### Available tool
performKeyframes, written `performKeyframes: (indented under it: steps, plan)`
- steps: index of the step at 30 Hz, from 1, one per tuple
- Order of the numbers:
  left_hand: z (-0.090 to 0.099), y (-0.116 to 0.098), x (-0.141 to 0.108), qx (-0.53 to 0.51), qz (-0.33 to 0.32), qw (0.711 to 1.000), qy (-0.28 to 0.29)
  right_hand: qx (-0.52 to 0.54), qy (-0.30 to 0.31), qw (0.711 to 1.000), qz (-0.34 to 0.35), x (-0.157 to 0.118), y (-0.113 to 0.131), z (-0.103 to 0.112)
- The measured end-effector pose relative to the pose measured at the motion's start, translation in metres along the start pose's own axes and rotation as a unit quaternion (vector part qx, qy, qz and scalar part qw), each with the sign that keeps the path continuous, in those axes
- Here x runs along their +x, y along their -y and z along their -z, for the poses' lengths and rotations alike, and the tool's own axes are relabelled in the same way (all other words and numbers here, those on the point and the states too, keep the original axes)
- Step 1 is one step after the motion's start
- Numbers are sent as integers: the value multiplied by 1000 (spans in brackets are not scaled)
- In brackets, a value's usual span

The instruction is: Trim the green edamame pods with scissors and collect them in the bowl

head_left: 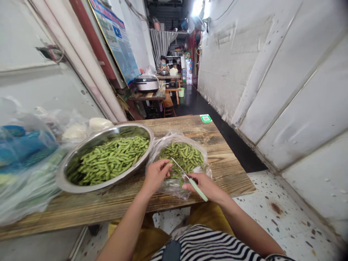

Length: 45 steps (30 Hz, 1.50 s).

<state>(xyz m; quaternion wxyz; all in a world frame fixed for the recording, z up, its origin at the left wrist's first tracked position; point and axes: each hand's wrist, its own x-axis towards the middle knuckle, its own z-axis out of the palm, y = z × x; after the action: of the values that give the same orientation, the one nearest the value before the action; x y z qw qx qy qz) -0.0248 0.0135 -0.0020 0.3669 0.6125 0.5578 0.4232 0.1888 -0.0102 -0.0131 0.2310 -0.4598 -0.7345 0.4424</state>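
My right hand (207,185) grips a pair of scissors with pale green handles (199,190), its blades pointing up and left toward my left hand. The fingers of my left hand (157,176) are pinched close to the blade tips, seemingly on a green pod that is mostly hidden. Beneath both hands lies an opened clear plastic bag (205,154) holding a heap of green soybean pods (187,152). To the left of the bag, a large steel basin (63,181) contains many more green pods (114,159).
The wooden table (231,172) carries several plastic bags (29,177) at its left end. A QR-code card (206,118) lies at the far right corner. Beyond stand a lidded electric cooker (146,84) on another table and a seated person (163,66). A white wall (231,47) runs along the right.
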Motion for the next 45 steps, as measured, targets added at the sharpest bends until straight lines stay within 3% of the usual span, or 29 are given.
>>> performKeyframes:
  steps: [8, 14, 18, 22, 28, 34, 36, 38, 41, 45]
  plan:
    - [7, -3, -1, 94, -78, 992, 42, -7, 21, 1000, 7, -5, 5, 4]
    - [9, -9, -4, 57, -64, 994, 65, 12, 30, 999, 13, -6, 7, 5]
    - [5, -13, -6, -78, 37, 995, 46, 41, 33, 999, 11, -6, 11, 3]
    - [0, -15, -8, -267, 124, 956, -10, 103, 35, 994, -28, -5, 14, -2]
    - [0, -9, -7, -420, 152, 894, -38, 188, 47, 977, -88, -7, 12, -3]
    - [1, -1, -5, -480, 169, 859, -58, 96, 63, 993, -18, -10, 15, 1]
    - [0, -2, -6, -469, 169, 864, -69, 56, 45, 997, 8, -9, 14, 1]
    - [-1, -3, -9, -427, 151, 889, -72, 28, 26, 999, 22, -7, 13, 0]
    - [-5, -6, -13, -344, 122, 930, -48, 1, 10, 1000, 25, -5, 10, -1]
    - [-9, -6, -17, -244, 110, 964, -17, -22, 13, 999, 20, -4, 9, -1]
